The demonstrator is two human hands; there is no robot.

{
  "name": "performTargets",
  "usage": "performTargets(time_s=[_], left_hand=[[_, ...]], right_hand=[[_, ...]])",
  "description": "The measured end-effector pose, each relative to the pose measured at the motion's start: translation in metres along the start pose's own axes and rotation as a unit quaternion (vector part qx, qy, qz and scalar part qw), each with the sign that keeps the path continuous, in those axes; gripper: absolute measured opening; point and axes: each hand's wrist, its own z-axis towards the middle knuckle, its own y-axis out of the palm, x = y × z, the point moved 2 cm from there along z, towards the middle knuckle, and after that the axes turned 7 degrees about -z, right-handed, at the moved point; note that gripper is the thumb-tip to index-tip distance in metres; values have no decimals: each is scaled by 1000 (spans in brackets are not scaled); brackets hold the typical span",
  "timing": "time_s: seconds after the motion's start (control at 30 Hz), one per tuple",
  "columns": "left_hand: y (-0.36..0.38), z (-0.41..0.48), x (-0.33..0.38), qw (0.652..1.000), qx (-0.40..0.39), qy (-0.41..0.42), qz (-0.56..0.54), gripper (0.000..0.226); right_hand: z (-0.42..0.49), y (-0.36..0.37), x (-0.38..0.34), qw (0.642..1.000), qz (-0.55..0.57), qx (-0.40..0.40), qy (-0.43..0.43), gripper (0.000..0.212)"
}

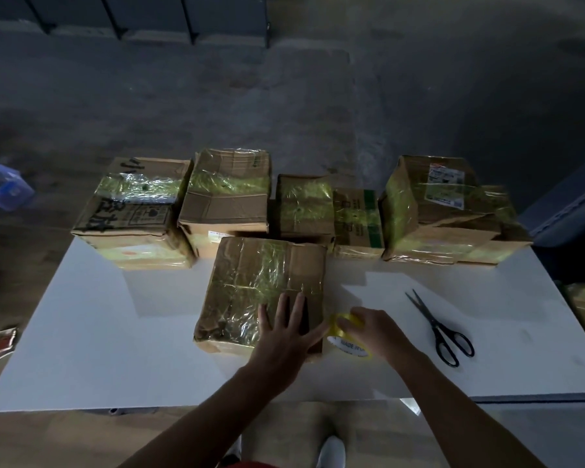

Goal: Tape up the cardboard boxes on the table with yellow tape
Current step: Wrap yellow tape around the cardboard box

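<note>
A cardboard box [250,285] wrapped in shiny yellow tape lies flat near the middle of the white table [81,349]. My left hand [284,336] presses flat on its near right corner, fingers spread. My right hand [368,327] grips a roll of yellow tape [347,342] just right of that box, at the box's edge. Several other taped boxes stand in a row along the far edge, among them a left box [132,214] and a right box [446,211].
Black-handled scissors [439,327] lie shut on the table to the right of my right hand. A blue plastic thing [0,187] sits on the floor at far left. Dark furniture [571,217] stands past the table's right end.
</note>
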Motion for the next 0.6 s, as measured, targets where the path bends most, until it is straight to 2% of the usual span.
performTargets(time_s=[0.2, 0.3, 0.37, 0.43, 0.6], left_hand=[[-1, -1, -1, 1000, 2, 16, 12, 70], [-8, -14, -7, 999, -1, 40, 27, 67], [-10, -26, -13, 997, 9, 68, 38, 62], [-11, -35, -18, 995, 18, 91, 31, 59], [-10, -44, -26, 994, 26, 111, -3, 57]], right_hand=[[5, 0, -21, 999, -43, -20, 12, 41], [-1, 6, -23, 995, -3, -102, 18, 33], [-8, 8, -22, 985, 26, -172, 4, 35], [-14, 11, -24, 977, 37, -210, -13, 36], [-13, 16, -39, 976, 42, -215, -23, 44]])
